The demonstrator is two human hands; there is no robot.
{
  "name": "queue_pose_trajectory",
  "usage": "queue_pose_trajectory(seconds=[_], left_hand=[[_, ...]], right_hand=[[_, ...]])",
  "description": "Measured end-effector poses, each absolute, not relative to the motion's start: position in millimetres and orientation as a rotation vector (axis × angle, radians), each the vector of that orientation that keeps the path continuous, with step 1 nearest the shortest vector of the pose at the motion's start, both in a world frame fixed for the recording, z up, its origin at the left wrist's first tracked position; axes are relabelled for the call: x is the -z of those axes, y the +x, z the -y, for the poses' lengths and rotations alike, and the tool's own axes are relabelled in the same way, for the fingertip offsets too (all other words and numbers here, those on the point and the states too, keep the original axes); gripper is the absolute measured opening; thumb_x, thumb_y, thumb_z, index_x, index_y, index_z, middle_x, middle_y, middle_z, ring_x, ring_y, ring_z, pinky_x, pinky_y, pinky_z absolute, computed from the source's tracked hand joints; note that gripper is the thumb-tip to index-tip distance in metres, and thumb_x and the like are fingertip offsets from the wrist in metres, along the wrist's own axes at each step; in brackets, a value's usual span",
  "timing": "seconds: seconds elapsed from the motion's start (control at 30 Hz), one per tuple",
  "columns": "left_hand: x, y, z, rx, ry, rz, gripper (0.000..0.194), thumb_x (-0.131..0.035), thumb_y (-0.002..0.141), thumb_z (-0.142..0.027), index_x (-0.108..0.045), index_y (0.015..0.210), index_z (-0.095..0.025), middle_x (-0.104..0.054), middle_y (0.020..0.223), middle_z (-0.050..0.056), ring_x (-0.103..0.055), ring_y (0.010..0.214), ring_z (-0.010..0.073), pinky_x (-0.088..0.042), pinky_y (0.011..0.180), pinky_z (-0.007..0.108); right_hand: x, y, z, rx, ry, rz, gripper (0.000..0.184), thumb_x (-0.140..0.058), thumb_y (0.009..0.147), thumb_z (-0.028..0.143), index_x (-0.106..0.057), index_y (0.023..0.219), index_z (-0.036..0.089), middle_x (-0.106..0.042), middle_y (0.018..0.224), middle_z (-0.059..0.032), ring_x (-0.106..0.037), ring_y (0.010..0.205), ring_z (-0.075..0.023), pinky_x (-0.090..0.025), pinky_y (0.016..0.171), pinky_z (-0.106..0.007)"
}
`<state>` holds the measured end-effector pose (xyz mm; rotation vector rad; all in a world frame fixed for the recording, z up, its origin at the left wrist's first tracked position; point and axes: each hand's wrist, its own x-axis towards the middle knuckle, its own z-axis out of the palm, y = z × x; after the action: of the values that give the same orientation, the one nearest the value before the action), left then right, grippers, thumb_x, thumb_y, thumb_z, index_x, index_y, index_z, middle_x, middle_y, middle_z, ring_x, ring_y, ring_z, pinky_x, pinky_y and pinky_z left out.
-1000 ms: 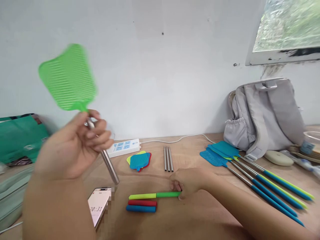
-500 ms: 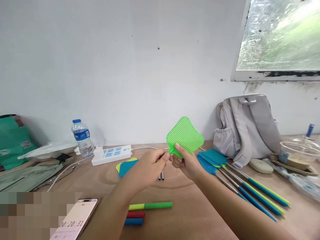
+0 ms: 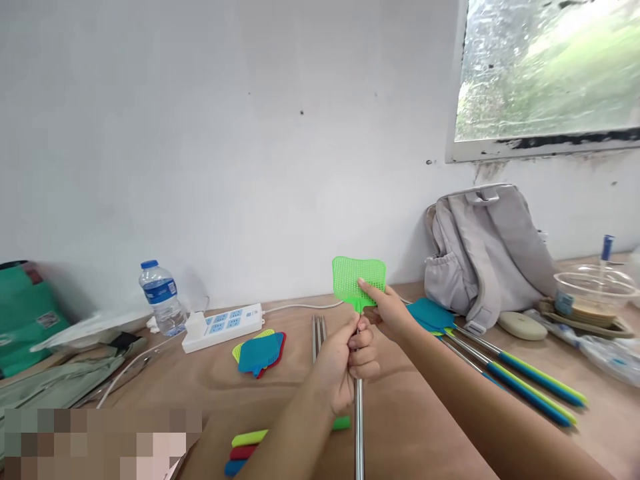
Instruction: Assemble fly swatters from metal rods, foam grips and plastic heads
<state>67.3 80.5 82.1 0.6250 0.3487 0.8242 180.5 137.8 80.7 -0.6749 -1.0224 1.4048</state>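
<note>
My left hand (image 3: 347,363) is closed in a fist around a metal rod (image 3: 359,430), which runs down toward me. A green mesh fly swatter head (image 3: 345,277) sits just above that fist, its neck meeting the rod's upper end; the joint is partly hidden by fingers. My right hand (image 3: 393,313) pinches the head from the right, thumb on its front. On the table behind lie several bare metal rods (image 3: 318,330). Loose swatter heads (image 3: 260,352) in blue, yellow and red are stacked to the left. Yellow (image 3: 249,438), red (image 3: 241,453) and green (image 3: 342,423) handle tubes lie below my left forearm.
Whole fly swatters (image 3: 530,393) lie at right, partly behind my right forearm. Near the wall stand a grey backpack (image 3: 493,260), a water bottle (image 3: 163,300) and a white power strip (image 3: 225,327) with its cable. A plastic cup (image 3: 593,293) is at far right.
The green head has turned upright and tilted back. My left hand has shifted right and down, now gripping a rod that points toward me. The view has swung slightly right.
</note>
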Motion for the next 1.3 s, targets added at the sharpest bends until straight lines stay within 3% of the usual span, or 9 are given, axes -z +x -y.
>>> queue_pose_trajectory(seconds=[0.17, 0.3, 0.37, 0.47, 0.53, 0.77, 1.07, 1.3], left_hand=[[-75, 68, -88, -0.854, 0.416, -0.351, 0.035, -0.018, 0.093, -0.029, -0.036, 0.066, -0.015, -0.014, 0.048, -0.010, -0.009, 0.031, 0.0005, -0.006, 0.031, 0.011], [-68, 77, -69, -0.746, 0.407, -0.351, 0.036, -0.016, 0.093, -0.029, -0.035, 0.065, -0.017, -0.014, 0.044, -0.011, -0.008, 0.029, 0.0014, -0.004, 0.032, 0.012], [-65, 86, -52, -0.558, 0.501, -0.334, 0.032, -0.024, 0.091, -0.031, -0.037, 0.065, -0.017, -0.018, 0.041, -0.011, -0.007, 0.029, 0.0020, -0.006, 0.033, 0.013], [-65, 95, -35, -0.486, 0.656, -0.230, 0.025, -0.044, 0.081, -0.036, -0.039, 0.063, -0.019, -0.026, 0.040, -0.010, -0.011, 0.029, 0.0026, -0.008, 0.035, 0.016], [-70, 93, -34, -0.526, 0.665, -0.207, 0.029, -0.045, 0.078, -0.040, -0.037, 0.060, -0.019, -0.025, 0.040, -0.009, -0.013, 0.030, 0.0038, -0.009, 0.036, 0.017], [-103, 50, -54, -0.854, 0.605, -0.202, 0.046, -0.031, 0.075, -0.051, -0.019, 0.045, -0.018, -0.010, 0.038, -0.007, -0.008, 0.032, 0.0065, -0.010, 0.037, 0.022], [-156, -16, -57, -1.373, 0.772, -0.319, 0.035, -0.033, 0.071, -0.042, -0.014, 0.051, -0.020, -0.002, 0.044, -0.008, -0.006, 0.037, 0.0073, -0.015, 0.037, 0.023], [-178, -70, -43, -1.991, 0.950, -0.343, 0.023, -0.036, 0.064, -0.034, -0.022, 0.052, -0.020, -0.011, 0.043, -0.007, -0.012, 0.036, 0.0072, -0.022, 0.036, 0.023]], right_hand=[[-59, 172, -154, -1.441, -0.774, 0.926, 0.047, -0.075, 0.053, 0.037, -0.031, 0.058, 0.021, -0.022, 0.039, 0.0137, -0.021, 0.032, -0.0015, -0.014, 0.033, -0.015], [-53, 193, -175, -1.260, -0.841, 0.696, 0.040, -0.064, 0.067, 0.038, -0.029, 0.057, 0.022, -0.024, 0.035, 0.0129, -0.020, 0.029, -0.0023, -0.014, 0.030, -0.015], [-55, 212, -184, -1.190, -0.834, 0.653, 0.036, -0.056, 0.074, 0.038, -0.028, 0.058, 0.022, -0.020, 0.034, 0.0138, -0.014, 0.029, -0.0020, -0.011, 0.029, -0.015], [-62, 229, -183, -1.148, -0.787, 0.731, 0.029, -0.058, 0.073, 0.034, -0.035, 0.061, 0.021, -0.025, 0.034, 0.0129, -0.014, 0.028, -0.0023, -0.011, 0.029, -0.016], [-69, 226, -174, -1.200, -0.742, 0.837, 0.027, -0.059, 0.072, 0.031, -0.036, 0.060, 0.021, -0.028, 0.034, 0.0116, -0.015, 0.028, -0.0022, -0.012, 0.029, -0.017], [-88, 197, -142, -1.344, -0.703, 0.946, 0.024, -0.055, 0.068, 0.022, -0.034, 0.056, 0.020, -0.031, 0.036, 0.0098, -0.019, 0.030, -0.0027, -0.013, 0.034, -0.019], [-85, 191, -136, -1.396, -0.810, 1.291, 0.022, -0.061, 0.065, 0.027, -0.044, 0.055, 0.017, -0.045, 0.046, 0.0056, -0.032, 0.032, -0.0030, -0.019, 0.034, -0.019], [-41, 146, -150, -1.377, -1.107, 1.608, 0.023, -0.064, 0.061, 0.025, -0.049, 0.047, 0.015, -0.041, 0.031, 0.0075, -0.036, 0.027, -0.0043, -0.029, 0.029, -0.016]])
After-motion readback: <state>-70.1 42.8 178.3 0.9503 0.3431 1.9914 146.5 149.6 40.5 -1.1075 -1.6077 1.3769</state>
